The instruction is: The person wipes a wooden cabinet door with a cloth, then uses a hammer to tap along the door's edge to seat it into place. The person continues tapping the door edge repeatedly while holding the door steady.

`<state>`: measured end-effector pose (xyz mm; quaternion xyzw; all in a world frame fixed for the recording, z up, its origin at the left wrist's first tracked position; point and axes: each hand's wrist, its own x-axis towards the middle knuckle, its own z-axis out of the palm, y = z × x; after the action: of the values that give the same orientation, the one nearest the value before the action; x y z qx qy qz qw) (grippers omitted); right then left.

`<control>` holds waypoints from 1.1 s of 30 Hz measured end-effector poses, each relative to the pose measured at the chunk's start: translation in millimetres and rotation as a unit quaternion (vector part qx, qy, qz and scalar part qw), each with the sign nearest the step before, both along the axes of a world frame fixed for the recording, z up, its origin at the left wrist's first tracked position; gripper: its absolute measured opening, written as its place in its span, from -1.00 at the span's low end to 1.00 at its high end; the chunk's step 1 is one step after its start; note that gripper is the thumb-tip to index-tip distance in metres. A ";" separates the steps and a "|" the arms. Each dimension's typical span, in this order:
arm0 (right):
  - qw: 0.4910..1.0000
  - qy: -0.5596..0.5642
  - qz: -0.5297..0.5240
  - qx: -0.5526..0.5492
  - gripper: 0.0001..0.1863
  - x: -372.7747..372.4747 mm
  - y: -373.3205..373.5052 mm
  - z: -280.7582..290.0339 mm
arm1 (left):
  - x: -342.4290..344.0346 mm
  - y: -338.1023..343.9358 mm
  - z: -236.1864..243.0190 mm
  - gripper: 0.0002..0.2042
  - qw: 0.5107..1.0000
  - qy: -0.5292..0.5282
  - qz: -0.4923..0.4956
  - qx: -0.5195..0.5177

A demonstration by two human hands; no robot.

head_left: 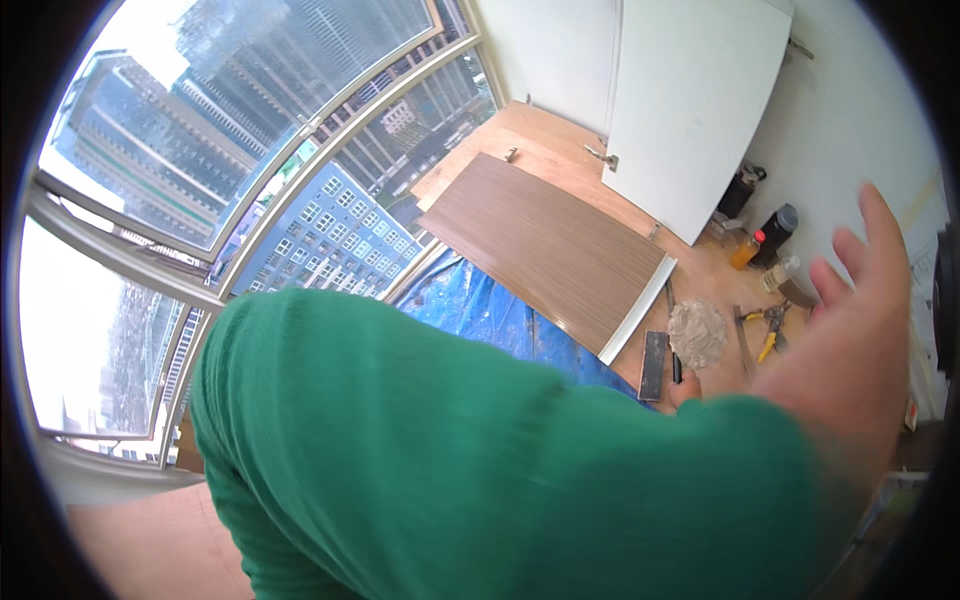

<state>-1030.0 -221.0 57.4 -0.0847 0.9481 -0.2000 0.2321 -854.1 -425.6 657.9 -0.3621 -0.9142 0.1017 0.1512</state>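
My left arm in a green sleeve crosses the lower half of the head view, close up. My left hand [845, 320] is raised at the right, blurred, fingers apart, with nothing seen in it. Beyond the sleeve, part of my right hand [686, 388] shows, its fingers at a short black handle [677, 369]; the rest of that hand is hidden. Beside the handle lies a dark grey rectangular plate [653, 366]; whether the two are joined I cannot tell. A heap of greyish putty-like material [697, 335] sits just past them.
A wood-grain panel [545, 250] with a pale edge strip lies over a blue tarp [460, 300]. A white door panel [690, 110] leans behind. Yellow-handled pliers [770, 330], an orange-liquid bottle [747, 250] and a dark flask [775, 232] stand or lie right; windows [250, 110] left.
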 end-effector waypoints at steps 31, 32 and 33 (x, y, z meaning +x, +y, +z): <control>0.795 -0.245 -0.166 -0.529 -0.81 -0.7 -60.0 122.9 | 341.8 -161.8 -675.5 -0.53 0.356 -0.278 0.761 0.465; 0.797 -0.255 -0.150 -0.526 -0.81 -1.0 -72.2 128.5 | 321.4 -179.0 -665.9 -0.56 0.370 -0.235 0.767 0.468; 0.787 -0.281 -0.140 -0.530 -0.80 -2.9 -84.4 133.5 | 302.2 -198.7 -654.9 -0.55 0.389 -0.234 0.753 0.476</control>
<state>-1032.9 -305.3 190.9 -0.0008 0.5871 -0.7166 0.3765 -552.0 -624.3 3.0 0.5956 -0.7123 -0.3665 -0.0587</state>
